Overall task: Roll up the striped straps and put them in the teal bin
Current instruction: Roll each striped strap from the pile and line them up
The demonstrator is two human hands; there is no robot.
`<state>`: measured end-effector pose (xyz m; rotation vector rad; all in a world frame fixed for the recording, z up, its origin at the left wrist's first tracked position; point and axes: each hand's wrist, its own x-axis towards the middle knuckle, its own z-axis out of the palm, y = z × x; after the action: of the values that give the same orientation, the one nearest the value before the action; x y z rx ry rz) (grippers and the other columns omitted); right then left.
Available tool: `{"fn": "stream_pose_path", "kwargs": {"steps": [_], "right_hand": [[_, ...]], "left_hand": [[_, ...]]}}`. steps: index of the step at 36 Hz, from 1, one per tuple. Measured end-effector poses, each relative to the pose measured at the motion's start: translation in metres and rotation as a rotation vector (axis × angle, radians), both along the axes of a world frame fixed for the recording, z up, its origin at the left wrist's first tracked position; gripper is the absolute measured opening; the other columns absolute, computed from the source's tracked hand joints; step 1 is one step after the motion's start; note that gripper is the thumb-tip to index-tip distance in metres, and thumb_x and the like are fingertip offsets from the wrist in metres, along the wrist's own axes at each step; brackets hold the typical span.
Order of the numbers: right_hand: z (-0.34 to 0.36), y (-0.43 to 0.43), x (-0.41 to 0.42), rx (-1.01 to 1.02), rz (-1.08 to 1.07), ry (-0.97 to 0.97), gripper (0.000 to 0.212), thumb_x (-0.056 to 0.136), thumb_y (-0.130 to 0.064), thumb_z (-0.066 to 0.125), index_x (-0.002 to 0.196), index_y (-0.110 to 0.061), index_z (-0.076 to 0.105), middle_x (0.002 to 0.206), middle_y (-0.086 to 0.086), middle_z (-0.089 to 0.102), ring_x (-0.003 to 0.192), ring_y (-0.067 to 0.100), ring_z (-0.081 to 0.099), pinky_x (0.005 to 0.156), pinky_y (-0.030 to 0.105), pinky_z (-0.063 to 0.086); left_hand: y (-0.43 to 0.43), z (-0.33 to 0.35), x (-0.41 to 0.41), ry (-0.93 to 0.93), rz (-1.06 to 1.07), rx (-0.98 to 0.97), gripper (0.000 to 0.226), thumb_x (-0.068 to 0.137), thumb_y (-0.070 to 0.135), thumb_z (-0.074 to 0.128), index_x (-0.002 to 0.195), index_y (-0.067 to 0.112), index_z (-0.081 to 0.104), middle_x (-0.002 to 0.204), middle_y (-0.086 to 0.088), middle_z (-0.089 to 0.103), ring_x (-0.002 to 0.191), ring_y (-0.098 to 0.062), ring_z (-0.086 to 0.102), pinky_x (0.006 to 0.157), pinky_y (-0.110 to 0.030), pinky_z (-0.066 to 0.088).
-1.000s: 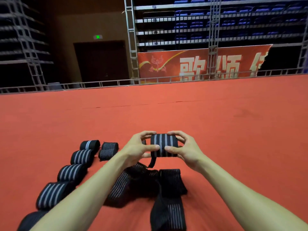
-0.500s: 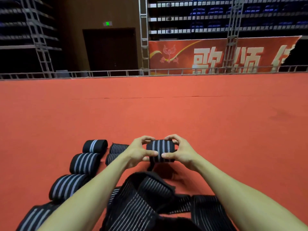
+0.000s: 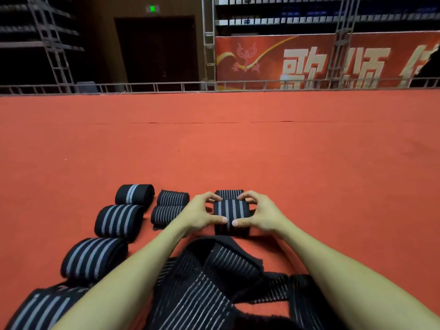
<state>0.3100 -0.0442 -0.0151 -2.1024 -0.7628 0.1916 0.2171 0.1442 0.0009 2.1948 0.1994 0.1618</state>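
A rolled black strap with grey stripes (image 3: 230, 214) sits low on the red carpet, held between both hands. My left hand (image 3: 199, 214) grips its left end with thumb in front and fingers curled over the top. My right hand (image 3: 261, 214) grips the right end the same way. Just behind it lies another rolled strap (image 3: 229, 193). A heap of unrolled striped straps (image 3: 214, 282) lies between my forearms. No teal bin is in view.
Several rolled straps form a row on the left, among them a roll (image 3: 134, 194), a second roll (image 3: 119, 220) and a third roll (image 3: 94, 258). Two thin-striped rolls (image 3: 170, 206) lie beside my left hand. Red carpet (image 3: 309, 163) stretches to a metal railing (image 3: 166, 86).
Both hands have lowered the rolled strap from mid-air down onto the carpet, in front of another roll. The view has tilted down and the loose heap now lies nearer.
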Motion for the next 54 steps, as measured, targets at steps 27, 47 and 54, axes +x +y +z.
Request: {"fn": "stream_pose_path", "kwargs": {"steps": [27,47,54], "right_hand": [[0.044,-0.056,-0.058,0.054,0.069,-0.072,0.022,0.078,-0.029,0.082,0.086,-0.035,0.063,0.092,-0.004,0.070,0.080,0.009,0.068,0.080,0.038,0.058],[0.056,-0.068,-0.143,0.142,0.096,-0.117,0.022,0.078,-0.023,0.082,0.088,-0.032,0.064,0.084,-0.006,0.073,0.077,0.007,0.069,0.071,0.017,0.053],[0.070,-0.060,-0.139,0.230,-0.001,-0.425,0.023,0.077,-0.017,0.080,0.096,-0.022,0.066,0.100,-0.007,0.062,0.085,0.005,0.052,0.078,0.019,0.041]], "left_hand": [[-0.030,0.056,-0.055,0.013,-0.304,0.275,0.012,0.091,0.033,0.069,0.099,0.025,0.067,0.098,0.008,0.066,0.083,-0.013,0.064,0.083,-0.034,0.053],[-0.049,0.065,-0.109,-0.119,-0.394,0.664,0.015,0.095,0.010,0.058,0.108,0.019,0.056,0.089,0.003,0.068,0.080,-0.013,0.061,0.074,-0.036,0.052],[-0.062,0.089,-0.112,-0.368,-0.340,0.500,0.018,0.095,0.001,0.053,0.091,0.018,0.053,0.083,0.008,0.055,0.075,0.000,0.047,0.071,-0.022,0.041]]}}
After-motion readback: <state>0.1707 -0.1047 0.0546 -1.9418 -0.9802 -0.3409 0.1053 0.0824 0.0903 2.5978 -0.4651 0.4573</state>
